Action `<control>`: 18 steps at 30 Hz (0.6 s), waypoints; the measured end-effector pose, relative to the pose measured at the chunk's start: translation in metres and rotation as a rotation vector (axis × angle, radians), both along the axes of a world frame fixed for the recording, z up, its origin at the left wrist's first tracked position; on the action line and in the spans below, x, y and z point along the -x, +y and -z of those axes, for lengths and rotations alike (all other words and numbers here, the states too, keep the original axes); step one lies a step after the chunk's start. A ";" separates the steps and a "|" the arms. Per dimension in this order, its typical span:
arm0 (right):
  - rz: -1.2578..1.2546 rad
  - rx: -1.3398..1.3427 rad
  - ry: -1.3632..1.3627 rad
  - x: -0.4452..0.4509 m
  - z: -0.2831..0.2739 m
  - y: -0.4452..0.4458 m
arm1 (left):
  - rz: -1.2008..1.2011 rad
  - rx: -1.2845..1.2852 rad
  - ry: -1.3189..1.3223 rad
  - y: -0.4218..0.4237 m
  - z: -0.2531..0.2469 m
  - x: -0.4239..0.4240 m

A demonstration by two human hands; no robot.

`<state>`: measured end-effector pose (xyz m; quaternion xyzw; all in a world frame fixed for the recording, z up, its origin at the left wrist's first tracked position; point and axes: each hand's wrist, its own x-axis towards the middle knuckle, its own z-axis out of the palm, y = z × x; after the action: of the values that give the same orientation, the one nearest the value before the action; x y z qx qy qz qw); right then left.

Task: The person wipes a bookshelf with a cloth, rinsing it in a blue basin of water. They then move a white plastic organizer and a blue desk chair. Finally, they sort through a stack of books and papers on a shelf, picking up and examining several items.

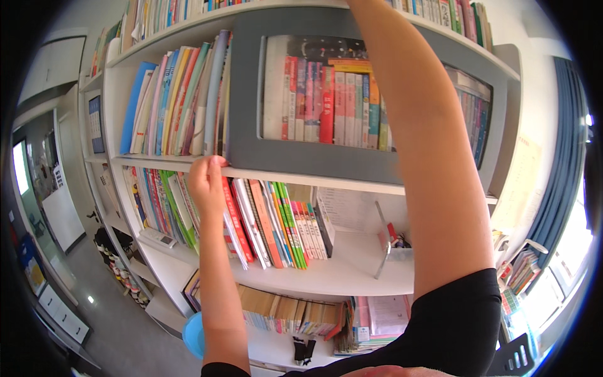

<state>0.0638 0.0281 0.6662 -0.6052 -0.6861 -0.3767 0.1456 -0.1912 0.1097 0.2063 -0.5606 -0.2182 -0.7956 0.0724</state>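
My left hand (208, 181) is at the front edge of a white bookcase shelf (176, 163), its fingers curled around that edge. Just right of it is the lower left corner of a grey door panel (320, 158) with clear windows, and books (327, 103) show through the glass. A row of leaning books and folders (181, 101) stands above the hand. Out of view past the top edge is my right hand; only its raised forearm shows, crossing in front of the panel and hiding its middle.
Books (278, 226) fill part of the shelf below, with a metal bookend (384, 240) and a white handset (158, 237). Lower down are more books (282, 313) and stacked papers (377, 325). A blue basin (192, 334) is at lower left; a blue curtain (556, 155) hangs right.
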 end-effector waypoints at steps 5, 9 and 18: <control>0.096 0.048 0.104 -0.031 0.018 -0.031 | -0.054 0.047 -0.012 -0.002 0.001 0.002; 0.116 0.128 0.229 -0.080 0.006 -0.046 | -0.011 0.180 -0.109 -0.014 -0.009 -0.006; 0.323 -0.101 0.185 -0.230 0.023 -0.116 | -0.116 -0.330 0.211 -0.092 -0.035 -0.122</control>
<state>0.2940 -0.0877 0.6430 -0.7313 -0.5441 -0.3717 0.1759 -0.0691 0.0172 0.2416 -0.6077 -0.1083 -0.7520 0.2314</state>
